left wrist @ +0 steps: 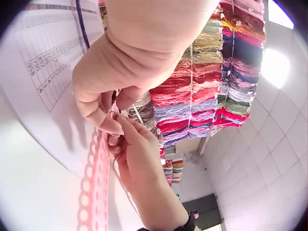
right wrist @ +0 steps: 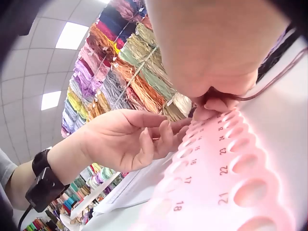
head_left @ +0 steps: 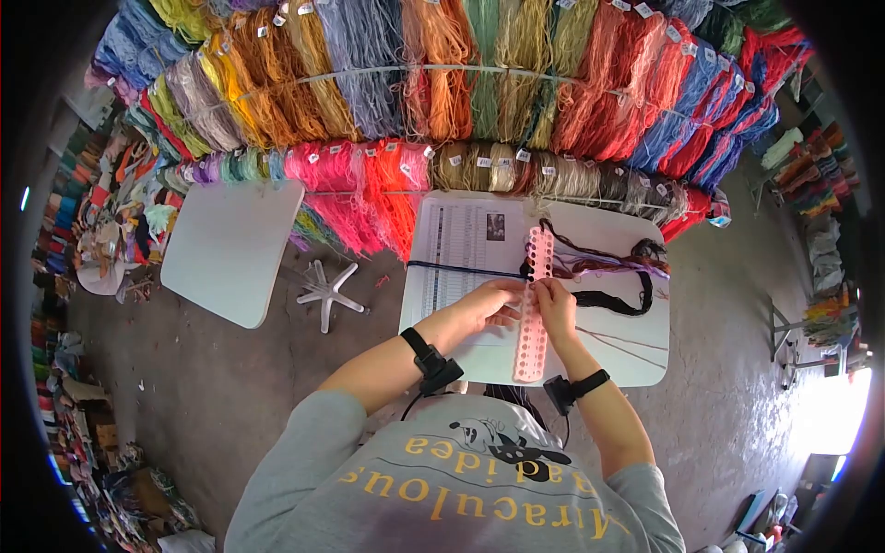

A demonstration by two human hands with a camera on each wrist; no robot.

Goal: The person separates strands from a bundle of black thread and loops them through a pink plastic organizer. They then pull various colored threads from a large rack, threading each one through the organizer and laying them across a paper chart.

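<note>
A long pink thread board (head_left: 529,346) with rows of numbered holes lies over the white table, its length pointing away from the body. My left hand (head_left: 489,306) grips its left edge, index finger and thumb at the board and the other fingers loosely bent. From the right side, my right hand (head_left: 557,311) pinches a thin brownish-pink thread (right wrist: 281,77) close over the holes. Its fingertips are partly hidden behind the hand in the right wrist view. Dark threads (head_left: 564,241) hang from the board's upper holes, and a navy cord (head_left: 461,268) runs left from it.
A printed chart (head_left: 458,235) lies on the table (head_left: 645,364) left of the board. Black and purple skeins (head_left: 641,267) lie to the right. Hanging yarn bundles (head_left: 461,92) line the far side. A second white table (head_left: 230,249) and a stool base (head_left: 327,293) stand left.
</note>
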